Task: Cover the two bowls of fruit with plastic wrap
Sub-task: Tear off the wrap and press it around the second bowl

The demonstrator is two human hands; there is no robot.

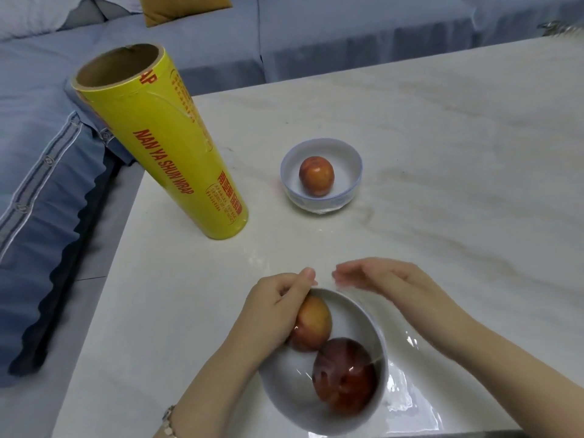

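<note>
A white bowl [357, 415] with two red-orange fruits sits at the near edge of the marble table [442, 137]. Clear plastic wrap [407, 393] lies over it and spills onto the table at its right. My left hand [278, 301] pinches the wrap at the bowl's far left rim, fingers curled. My right hand [379, 279] hovers just beyond the far rim, fingers relaxed and blurred. A second, blue-rimmed bowl [321, 197] holding one fruit stands farther back, with wrap bunched under its base. A yellow roll of wrap [164, 153] stands upright to the left.
A blue sofa [47, 153] runs along the table's left and far sides, with a mustard cushion [180, 7] at the back. A metallic object [556, 26] shows at the far right corner.
</note>
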